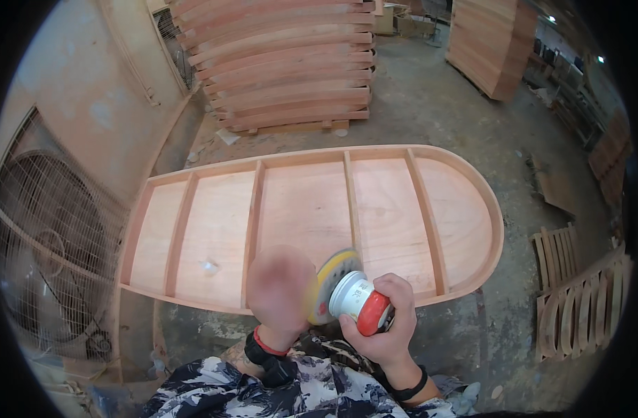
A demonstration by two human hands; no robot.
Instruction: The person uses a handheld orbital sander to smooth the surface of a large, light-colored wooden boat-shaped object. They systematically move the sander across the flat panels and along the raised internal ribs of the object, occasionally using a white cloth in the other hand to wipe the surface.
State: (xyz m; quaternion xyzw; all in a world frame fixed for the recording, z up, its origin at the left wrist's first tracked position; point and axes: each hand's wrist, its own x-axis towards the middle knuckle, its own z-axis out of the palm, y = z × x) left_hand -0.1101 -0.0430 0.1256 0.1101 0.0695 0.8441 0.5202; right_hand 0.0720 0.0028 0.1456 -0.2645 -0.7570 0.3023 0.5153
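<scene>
My right hand (pixel 388 324) is wrapped round the red and white body of a disc sander (pixel 351 296), tilted so its yellow-edged round pad (pixel 326 282) faces left. Close beside the pad is my left hand (pixel 280 292), smeared by motion into a rounded shape. Its fingers cannot be made out, nor whether it holds anything. Beyond both hands lies a long wooden panel frame (pixel 416 188) with one rounded end at the right. Crosswise slats divide its shallow inside into several compartments. In one left compartment sits a small whitish bit (pixel 209 266).
A tall stack of curved wooden frames (pixel 284 70) stands at the far side. A large caged fan (pixel 51 237) is by the left wall. Slatted wooden pieces (pixel 583 299) lie at the right, and a big wooden block-like stack (pixel 489 45) stands far right.
</scene>
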